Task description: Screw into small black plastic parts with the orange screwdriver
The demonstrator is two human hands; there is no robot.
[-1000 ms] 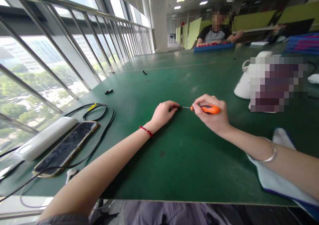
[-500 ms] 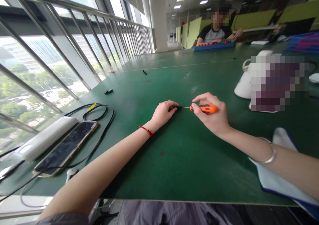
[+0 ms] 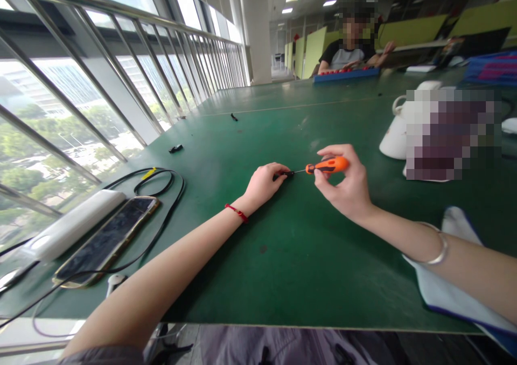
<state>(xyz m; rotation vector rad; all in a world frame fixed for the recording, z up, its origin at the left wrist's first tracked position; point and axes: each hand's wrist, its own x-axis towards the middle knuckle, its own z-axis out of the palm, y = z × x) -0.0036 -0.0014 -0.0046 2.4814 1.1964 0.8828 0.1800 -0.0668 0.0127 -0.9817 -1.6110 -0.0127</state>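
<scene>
The step in hand appeared to be driver work on a small black piece (image 3: 290, 174), which lay low over the green worktop (image 3: 242, 271), in front of the person. The left hand (image 3: 263, 183) had its grip closed on the piece, thumb and fingertips pinching it near the worktop. The right hand (image 3: 352, 182) held an orange-and-black screwdriver (image 3: 330, 165) in a loose grip, thumb below the handle and a finger arched above it. The thin shaft pointed at the piece and its tip seemed to meet it, though whether it sat in a screw was too small to tell. The next move, by judgement, called for a steady left pinch, the shaft in line, and a firmer hold for any turn.
</scene>
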